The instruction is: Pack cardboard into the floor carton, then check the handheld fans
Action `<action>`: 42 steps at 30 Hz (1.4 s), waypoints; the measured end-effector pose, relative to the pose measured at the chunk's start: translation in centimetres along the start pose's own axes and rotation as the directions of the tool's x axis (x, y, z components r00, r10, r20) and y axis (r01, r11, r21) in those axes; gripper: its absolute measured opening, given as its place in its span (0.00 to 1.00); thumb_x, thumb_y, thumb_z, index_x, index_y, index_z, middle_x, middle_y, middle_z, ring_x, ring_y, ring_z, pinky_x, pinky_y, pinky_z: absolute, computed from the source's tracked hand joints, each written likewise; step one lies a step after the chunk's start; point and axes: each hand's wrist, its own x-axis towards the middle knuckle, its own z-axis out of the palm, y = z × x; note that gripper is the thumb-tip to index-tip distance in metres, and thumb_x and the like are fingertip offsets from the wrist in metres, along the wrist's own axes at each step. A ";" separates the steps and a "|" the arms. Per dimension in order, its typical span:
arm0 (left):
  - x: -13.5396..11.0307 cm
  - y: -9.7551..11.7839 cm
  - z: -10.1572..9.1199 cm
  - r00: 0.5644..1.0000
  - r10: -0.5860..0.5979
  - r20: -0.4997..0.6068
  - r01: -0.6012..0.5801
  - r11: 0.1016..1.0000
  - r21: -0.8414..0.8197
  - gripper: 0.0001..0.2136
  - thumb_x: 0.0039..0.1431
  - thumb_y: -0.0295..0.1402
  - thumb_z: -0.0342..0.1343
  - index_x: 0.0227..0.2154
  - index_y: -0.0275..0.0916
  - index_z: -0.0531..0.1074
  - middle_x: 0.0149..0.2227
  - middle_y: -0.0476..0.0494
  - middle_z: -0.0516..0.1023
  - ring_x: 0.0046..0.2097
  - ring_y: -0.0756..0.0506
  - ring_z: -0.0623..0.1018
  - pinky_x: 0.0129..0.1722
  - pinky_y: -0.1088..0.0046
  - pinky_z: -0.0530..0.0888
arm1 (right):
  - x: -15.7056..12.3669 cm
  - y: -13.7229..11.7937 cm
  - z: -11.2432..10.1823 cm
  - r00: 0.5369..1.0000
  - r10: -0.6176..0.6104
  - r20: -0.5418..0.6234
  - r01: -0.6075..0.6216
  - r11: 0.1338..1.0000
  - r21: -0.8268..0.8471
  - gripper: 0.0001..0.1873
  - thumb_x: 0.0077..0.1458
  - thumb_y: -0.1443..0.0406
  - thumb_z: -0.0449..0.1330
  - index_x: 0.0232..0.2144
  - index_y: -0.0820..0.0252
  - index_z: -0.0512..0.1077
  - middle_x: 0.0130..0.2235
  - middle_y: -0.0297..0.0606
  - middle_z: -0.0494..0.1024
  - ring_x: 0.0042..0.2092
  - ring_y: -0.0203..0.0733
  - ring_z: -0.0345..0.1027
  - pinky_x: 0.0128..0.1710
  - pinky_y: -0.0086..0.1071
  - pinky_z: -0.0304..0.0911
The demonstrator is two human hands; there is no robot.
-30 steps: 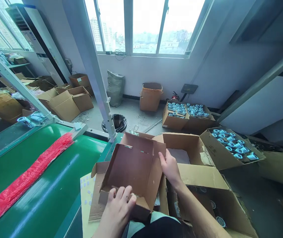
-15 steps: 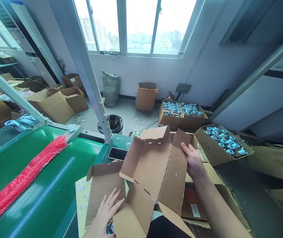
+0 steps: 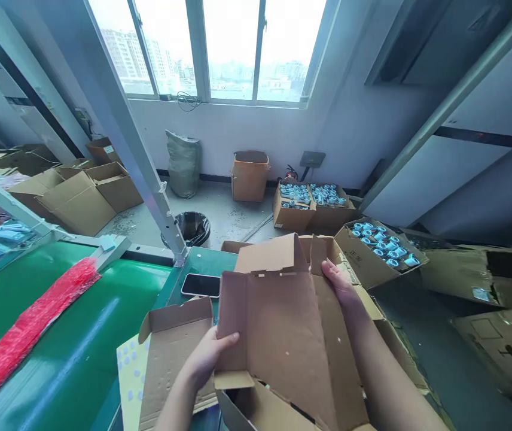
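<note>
A partly folded brown cardboard box (image 3: 283, 335) is held up between my two hands, its inside facing me and its flaps loose. My left hand (image 3: 209, 356) grips the left side panel, thumb on the inner face. At the upper right, my right hand (image 3: 339, 284) is closed on the edge by a corner flap, with the thumb in front. Below and left of the box, another flattened cardboard piece (image 3: 177, 353) lies over a yellow sheet of pale round stickers (image 3: 129, 371). A phone (image 3: 201, 285) rests on the green table just behind.
A green conveyor belt (image 3: 67, 335) with a red wrapped strip (image 3: 36, 323) runs along the left. A metal post (image 3: 148, 179) rises at the table corner. Open cartons of blue-white parts (image 3: 384, 245) stand to the right. A black-lined bin (image 3: 192, 228) is on the floor.
My left hand has risen from the flat cardboard and taken hold of the box's left panel. The box has turned more upright toward me. The view has shifted to the right.
</note>
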 end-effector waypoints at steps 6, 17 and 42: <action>3.6 -10.0 6.6 0.991 -0.097 0.094 0.106 0.989 -0.103 0.29 0.30 0.42 0.67 0.39 0.35 0.67 0.36 0.38 0.77 0.41 0.35 0.76 0.46 0.57 0.70 | -3.3 2.3 -11.9 0.911 0.288 -0.296 -0.306 0.952 -0.017 0.26 0.35 0.56 0.67 0.40 0.54 0.69 0.43 0.41 0.75 0.48 0.56 0.67 0.42 0.44 0.69; 5.5 -14.0 10.5 0.995 -0.099 -0.032 0.099 0.995 0.010 0.23 0.35 0.23 0.55 0.41 0.35 0.68 0.44 0.39 0.73 0.52 0.36 0.68 0.55 0.62 0.61 | -15.4 8.6 -22.3 0.699 0.626 -0.346 -0.629 0.768 0.120 0.38 0.39 0.56 0.67 0.53 0.52 0.62 0.51 0.50 0.67 0.52 0.52 0.62 0.48 0.39 0.65; 12.9 -29.8 25.2 0.841 -0.331 -0.428 0.481 0.819 0.313 0.39 0.34 0.62 0.51 0.48 0.41 0.66 0.58 0.29 0.57 0.51 0.31 0.69 0.41 0.55 0.71 | -14.5 17.7 -43.6 0.679 0.391 -0.621 -0.301 0.920 0.250 0.37 0.24 0.55 0.71 0.39 0.60 0.62 0.38 0.42 0.76 0.46 0.56 0.67 0.46 0.43 0.63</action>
